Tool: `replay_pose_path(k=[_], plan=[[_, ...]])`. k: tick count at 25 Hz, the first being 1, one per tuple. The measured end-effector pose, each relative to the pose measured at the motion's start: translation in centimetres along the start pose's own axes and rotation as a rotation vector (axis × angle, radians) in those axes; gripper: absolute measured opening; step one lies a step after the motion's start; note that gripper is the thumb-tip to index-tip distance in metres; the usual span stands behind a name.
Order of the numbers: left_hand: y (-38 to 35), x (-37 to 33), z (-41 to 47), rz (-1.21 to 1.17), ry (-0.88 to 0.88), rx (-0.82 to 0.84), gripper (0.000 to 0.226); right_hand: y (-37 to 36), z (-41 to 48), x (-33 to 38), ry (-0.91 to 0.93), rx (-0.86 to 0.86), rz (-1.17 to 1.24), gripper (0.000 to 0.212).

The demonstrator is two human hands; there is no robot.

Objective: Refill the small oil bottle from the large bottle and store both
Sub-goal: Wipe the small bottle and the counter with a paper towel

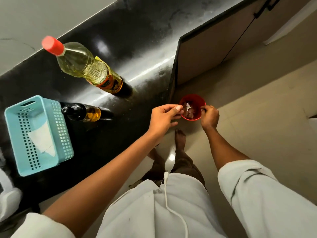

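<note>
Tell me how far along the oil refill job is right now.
Looks done: the large bottle has its red cap on and the small bottle holds some amber oil, both upright on the counter. In hand: neither bottle; the left hand pinches something small over a red bin on the floor, with the right hand at its rim. Left: storing both bottles.
</note>
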State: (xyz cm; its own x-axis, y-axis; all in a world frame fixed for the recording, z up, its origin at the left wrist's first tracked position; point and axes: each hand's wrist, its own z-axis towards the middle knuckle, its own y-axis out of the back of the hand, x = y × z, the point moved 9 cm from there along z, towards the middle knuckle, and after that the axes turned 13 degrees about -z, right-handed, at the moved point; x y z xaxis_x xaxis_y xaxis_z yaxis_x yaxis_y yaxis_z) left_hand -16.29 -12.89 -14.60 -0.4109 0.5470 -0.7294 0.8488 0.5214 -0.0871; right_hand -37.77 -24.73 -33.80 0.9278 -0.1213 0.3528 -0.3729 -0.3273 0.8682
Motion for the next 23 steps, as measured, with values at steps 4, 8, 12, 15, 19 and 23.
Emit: replay_pose_path(k=[4, 8, 12, 15, 19, 23], plan=[[2.0, -0.2, -0.6, -0.016, 0.006, -0.012, 0.019, 1.5, -2.1, -0.2, -0.011, -0.057, 0.094, 0.015], [4.2, 0.1, -2.3, -0.042, 0.031, -0.041, 0.013, 5.3, -8.1, 2.1, 0.122, -0.134, 0.201, 0.009], [6.7, -0.8, -4.7, -0.110, 0.019, -0.049, 0.015, 9.7, -13.0, 8.8, 0.293, -0.130, 0.311, 0.011], [10.4, -2.2, -6.4, -0.180, -0.034, -0.146, 0.030, 12.9, -15.8, 17.0, 0.452, -0.106, 0.385, 0.016], [17.6, -1.2, -7.6, -0.335, -0.019, -0.366, 0.032, 13.4, -17.5, 27.3, 0.677, -0.020, 0.372, 0.014], [25.4, 0.6, -8.5, -0.379, -0.076, -0.612, 0.049, 11.9, -16.8, 34.3, 0.722, 0.041, 0.354, 0.024]])
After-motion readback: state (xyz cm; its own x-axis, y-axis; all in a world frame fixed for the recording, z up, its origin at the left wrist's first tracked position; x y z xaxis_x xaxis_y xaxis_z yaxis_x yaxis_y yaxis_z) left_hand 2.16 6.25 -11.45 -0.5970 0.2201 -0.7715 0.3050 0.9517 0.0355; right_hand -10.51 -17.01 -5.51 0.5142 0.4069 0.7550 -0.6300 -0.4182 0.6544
